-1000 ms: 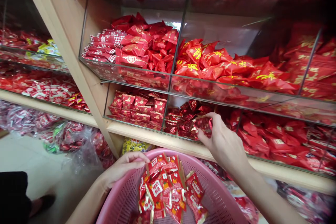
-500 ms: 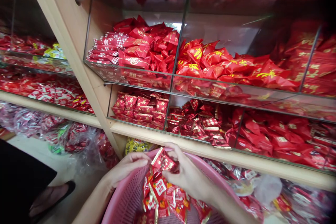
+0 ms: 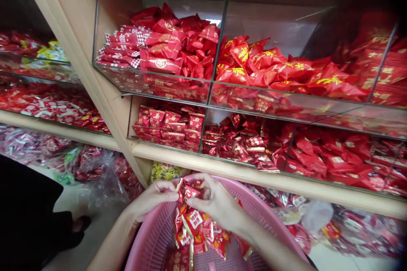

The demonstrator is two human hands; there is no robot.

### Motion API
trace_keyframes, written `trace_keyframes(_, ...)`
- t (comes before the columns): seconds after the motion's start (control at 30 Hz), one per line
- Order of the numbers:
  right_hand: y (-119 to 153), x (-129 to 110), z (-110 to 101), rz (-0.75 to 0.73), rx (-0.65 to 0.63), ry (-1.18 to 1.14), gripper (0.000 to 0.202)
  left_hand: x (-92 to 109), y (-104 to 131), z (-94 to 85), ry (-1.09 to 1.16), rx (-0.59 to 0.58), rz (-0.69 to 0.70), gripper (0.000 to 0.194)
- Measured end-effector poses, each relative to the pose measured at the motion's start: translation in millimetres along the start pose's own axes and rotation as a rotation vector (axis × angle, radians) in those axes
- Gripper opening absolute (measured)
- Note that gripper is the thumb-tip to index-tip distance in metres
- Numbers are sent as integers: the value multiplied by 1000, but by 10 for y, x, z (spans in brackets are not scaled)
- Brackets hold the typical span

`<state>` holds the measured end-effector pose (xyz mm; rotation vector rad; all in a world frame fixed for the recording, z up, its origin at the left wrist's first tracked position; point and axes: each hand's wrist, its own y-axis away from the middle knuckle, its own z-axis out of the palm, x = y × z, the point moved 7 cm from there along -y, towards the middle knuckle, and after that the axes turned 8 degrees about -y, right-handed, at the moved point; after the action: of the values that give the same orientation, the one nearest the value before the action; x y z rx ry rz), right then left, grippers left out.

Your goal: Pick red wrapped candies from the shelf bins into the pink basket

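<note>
A pink plastic basket [image 3: 152, 237] stands below the shelf, with red and gold wrapped packets [image 3: 194, 220] piled inside it. Over its far part, my right hand [image 3: 216, 203] is closed round a red packet [image 3: 190, 192] with gold print. My left hand [image 3: 159, 197] pinches the gold-edged left end of the same packet between thumb and fingers. Other packets lie just under both hands, and my right hand hides part of the pile.
Clear-fronted shelf bins hold red packets [image 3: 165, 51] and smaller dark red ones [image 3: 244, 142]. A wooden ledge [image 3: 178, 161] runs above the basket's far rim. Bagged sweets [image 3: 95, 165] lie below left. A person's dark clothing [image 3: 28, 216] is at the lower left.
My left fingers have come onto the packet's end, which they were beside before. My right hand has shifted slightly left and lower with the packet. The view has tilted down a little.
</note>
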<state>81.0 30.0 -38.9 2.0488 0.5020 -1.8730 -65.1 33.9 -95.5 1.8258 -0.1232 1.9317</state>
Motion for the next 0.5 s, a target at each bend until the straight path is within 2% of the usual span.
trace_keyframes(0.2,56,108,-79,126,9,-209,21,4,10,9,8,23,24,11)
trace_keyframes(0.33,97,168,-100,203,59,-269,24,-29,11,6,35,19,20,10)
trace_keyframes(0.5,140,171,-88,194,49,-347,22,-68,8,-14,69,17,21,8)
